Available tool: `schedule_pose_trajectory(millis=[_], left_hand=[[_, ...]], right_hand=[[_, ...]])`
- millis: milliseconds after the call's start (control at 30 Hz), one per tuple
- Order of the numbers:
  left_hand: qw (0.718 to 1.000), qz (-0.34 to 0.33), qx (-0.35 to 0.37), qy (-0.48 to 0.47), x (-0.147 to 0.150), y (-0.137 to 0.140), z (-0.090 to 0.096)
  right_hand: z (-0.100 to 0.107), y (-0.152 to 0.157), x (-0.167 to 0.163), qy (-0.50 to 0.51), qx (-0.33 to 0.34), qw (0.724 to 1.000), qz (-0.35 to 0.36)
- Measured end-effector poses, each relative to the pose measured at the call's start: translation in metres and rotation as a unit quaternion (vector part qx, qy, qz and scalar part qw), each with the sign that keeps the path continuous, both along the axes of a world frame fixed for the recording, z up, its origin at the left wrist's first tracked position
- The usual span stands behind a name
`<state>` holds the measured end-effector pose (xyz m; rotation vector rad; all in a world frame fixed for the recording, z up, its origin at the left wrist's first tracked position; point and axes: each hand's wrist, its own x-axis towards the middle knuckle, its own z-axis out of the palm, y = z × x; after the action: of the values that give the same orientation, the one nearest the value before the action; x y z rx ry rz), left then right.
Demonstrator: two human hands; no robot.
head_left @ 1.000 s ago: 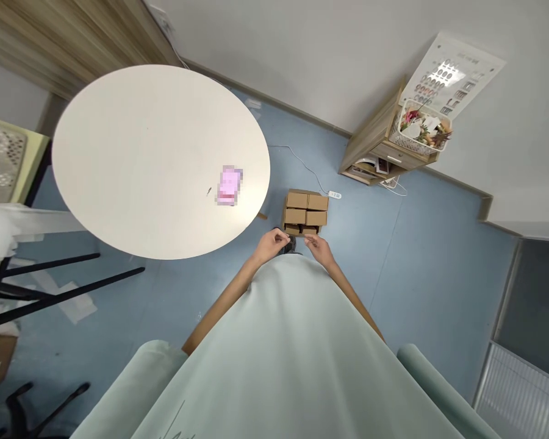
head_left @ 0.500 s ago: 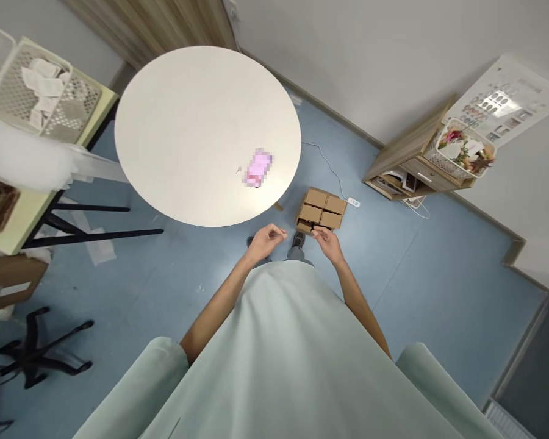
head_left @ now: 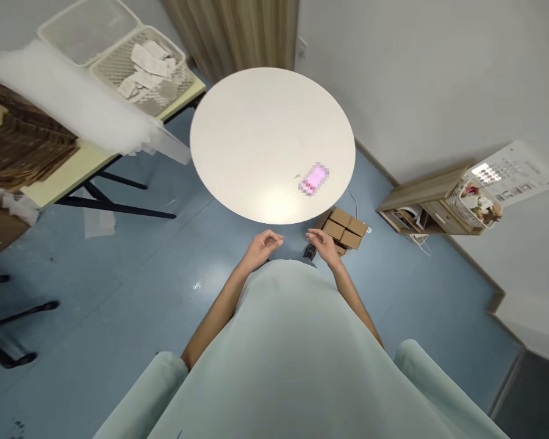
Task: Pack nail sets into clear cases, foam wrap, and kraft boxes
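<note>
My left hand point(head_left: 263, 249) hovers in front of my body, just short of the near edge of the round white table point(head_left: 256, 122). Its fingers are loosely bent, with a gap to the thumb and nothing visible between them. At about the same height, my right hand point(head_left: 324, 245) has its fingers loosely stretched and slightly apart, also bare. From above it overlaps some brown cardboard boxes point(head_left: 336, 228) on the floor. A pink, pixelated object point(head_left: 315, 178) lies on the tabletop near its right edge, beside a tiny thing too small to name point(head_left: 297, 176). Neither hand touches the table.
On the left, a yellow-green table point(head_left: 91, 158) bears a white basket point(head_left: 137, 73) of papers, white wrapping point(head_left: 82, 110) and stacked brown cardboard point(head_left: 32, 140). A wooden cabinet point(head_left: 432, 201) stands by the right wall. Black chair legs point(head_left: 18, 311) reach in at lower left.
My view has turned left, so the round table and boxes appear farther right. Both hands stay before my body; their fingers look slightly looser than before. The pink object keeps its place on the table.
</note>
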<state>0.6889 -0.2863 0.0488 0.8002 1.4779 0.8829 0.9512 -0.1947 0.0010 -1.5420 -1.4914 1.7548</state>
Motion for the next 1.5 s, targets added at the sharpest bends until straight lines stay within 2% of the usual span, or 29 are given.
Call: schedule_pose_trajectory(millis=[133,267,400,567,733,933,1100,1300,1500], left_hand=[[0.998,0.062,0.007,0.000,-0.075,-0.033,0.012],[0.994,0.104,0.012,-0.004,-0.135,-0.062,0.022],[0.991,0.135,0.021,-0.009,-0.177,-0.078,0.024],[0.982,0.184,0.030,-0.021,-0.218,-0.075,0.025],[0.980,0.197,0.036,-0.008,-0.277,-0.059,0.033],[0.972,0.229,0.012,0.052,-0.373,-0.038,0.048],[0.968,0.239,-0.004,0.079,-0.442,-0.019,0.049],[0.974,0.218,0.004,0.059,-0.497,0.023,0.034],[0.987,0.156,-0.015,0.034,-0.547,0.104,0.014]], right_hand=[[0.019,-0.019,-0.080,-0.001,0.002,0.999,0.032],[0.038,-0.038,-0.152,0.010,0.004,0.999,0.051],[0.051,-0.046,-0.207,0.017,-0.004,0.995,0.094],[0.055,-0.035,-0.262,0.022,0.000,0.992,0.125],[0.045,-0.013,-0.330,0.033,-0.007,0.990,0.134],[0.032,0.018,-0.435,0.058,-0.038,0.983,0.168],[0.027,0.038,-0.504,0.077,-0.036,0.984,0.158],[0.041,0.049,-0.531,0.071,-0.029,0.991,0.110],[0.056,0.063,-0.535,0.020,-0.024,0.998,0.052]])
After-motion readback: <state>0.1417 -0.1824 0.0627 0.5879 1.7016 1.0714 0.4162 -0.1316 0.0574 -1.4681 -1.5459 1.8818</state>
